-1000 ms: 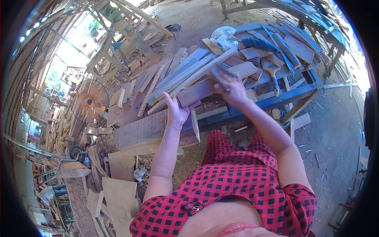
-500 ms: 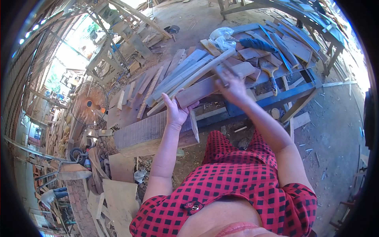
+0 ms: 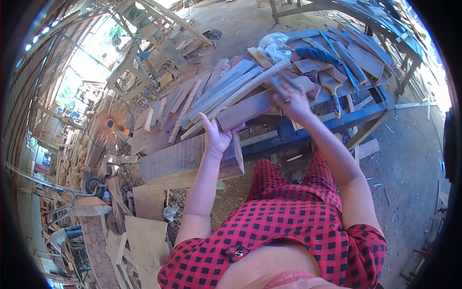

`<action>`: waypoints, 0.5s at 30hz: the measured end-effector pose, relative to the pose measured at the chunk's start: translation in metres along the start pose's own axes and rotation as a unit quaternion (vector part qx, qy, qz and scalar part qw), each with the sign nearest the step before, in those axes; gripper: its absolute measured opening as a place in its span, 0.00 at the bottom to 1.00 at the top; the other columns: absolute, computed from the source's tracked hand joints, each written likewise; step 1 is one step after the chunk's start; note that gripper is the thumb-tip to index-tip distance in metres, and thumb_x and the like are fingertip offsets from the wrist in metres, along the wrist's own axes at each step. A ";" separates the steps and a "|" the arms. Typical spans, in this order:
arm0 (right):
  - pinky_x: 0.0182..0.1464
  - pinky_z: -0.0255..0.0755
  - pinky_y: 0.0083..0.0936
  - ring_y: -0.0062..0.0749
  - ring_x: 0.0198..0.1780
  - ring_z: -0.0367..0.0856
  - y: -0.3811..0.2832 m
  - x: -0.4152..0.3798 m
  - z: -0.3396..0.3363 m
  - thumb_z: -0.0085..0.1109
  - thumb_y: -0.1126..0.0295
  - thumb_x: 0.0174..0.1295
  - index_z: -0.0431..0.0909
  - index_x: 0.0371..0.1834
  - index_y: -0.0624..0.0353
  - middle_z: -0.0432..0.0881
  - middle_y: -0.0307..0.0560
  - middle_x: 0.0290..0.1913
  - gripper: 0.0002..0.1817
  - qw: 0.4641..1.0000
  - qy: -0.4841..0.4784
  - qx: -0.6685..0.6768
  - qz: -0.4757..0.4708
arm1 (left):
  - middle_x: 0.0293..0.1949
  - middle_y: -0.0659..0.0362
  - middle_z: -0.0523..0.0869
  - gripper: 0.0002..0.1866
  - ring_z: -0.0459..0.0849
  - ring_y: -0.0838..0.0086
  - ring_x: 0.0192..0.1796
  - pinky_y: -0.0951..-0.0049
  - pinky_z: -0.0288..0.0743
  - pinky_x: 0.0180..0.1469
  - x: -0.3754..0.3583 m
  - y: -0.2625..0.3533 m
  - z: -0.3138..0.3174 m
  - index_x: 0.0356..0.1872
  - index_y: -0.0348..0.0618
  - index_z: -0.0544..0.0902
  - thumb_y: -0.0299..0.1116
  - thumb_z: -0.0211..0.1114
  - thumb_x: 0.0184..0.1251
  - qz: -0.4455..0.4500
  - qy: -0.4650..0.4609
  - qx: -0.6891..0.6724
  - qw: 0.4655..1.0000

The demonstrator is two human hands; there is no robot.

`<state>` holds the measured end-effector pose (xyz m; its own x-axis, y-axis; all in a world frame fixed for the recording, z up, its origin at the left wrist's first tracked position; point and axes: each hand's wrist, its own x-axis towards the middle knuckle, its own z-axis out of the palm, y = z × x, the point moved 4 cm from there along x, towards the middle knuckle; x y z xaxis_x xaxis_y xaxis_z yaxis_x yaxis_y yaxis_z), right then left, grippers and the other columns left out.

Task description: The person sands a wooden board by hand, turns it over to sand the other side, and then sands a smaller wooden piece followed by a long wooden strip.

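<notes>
**Board under hand work on the table: surface treatment partly done, by appearance**

The left hand grips the near end of a reddish board, fingers wrapped over its end and thumb on the other side, so the fingers are clenched on the wood. The board runs away from the person, its far part lying on the blue-framed table among other loose planks.

The right hand rests on the far half of the same board, fingers closed around a small dark item pressed to the face; it is too blurred to identify. It may be an abrasive sheet or a small tool.

Judgement on progress: the work looks mid-course. The board's face shows no clear line between worked and unworked wood, so how much remains cannot be told. The near half, between the two hands, is uncovered and in reach.

A paintbrush lies on the table just right of the right hand, untouched. A thick timber block sits below the left hand.
</notes>
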<state>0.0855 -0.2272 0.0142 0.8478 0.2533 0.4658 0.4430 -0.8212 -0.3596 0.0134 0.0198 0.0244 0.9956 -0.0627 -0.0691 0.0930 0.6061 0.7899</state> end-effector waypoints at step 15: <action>0.70 0.43 0.52 0.42 0.68 0.64 -0.057 -0.019 0.003 0.45 0.47 0.65 0.56 0.72 0.39 0.69 0.50 0.65 0.32 0.997 0.039 0.061 -0.012 | 0.56 0.44 0.74 0.51 0.77 0.52 0.56 0.47 0.75 0.54 -0.001 -0.001 -0.001 0.59 0.37 0.64 0.79 0.36 0.55 0.004 0.003 0.000 1.000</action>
<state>0.0446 -0.1835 0.0237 0.8139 0.2277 0.5345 0.4989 -0.7455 -0.4421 0.0126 0.0201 0.0231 0.9964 -0.0529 -0.0665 0.0850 0.6059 0.7910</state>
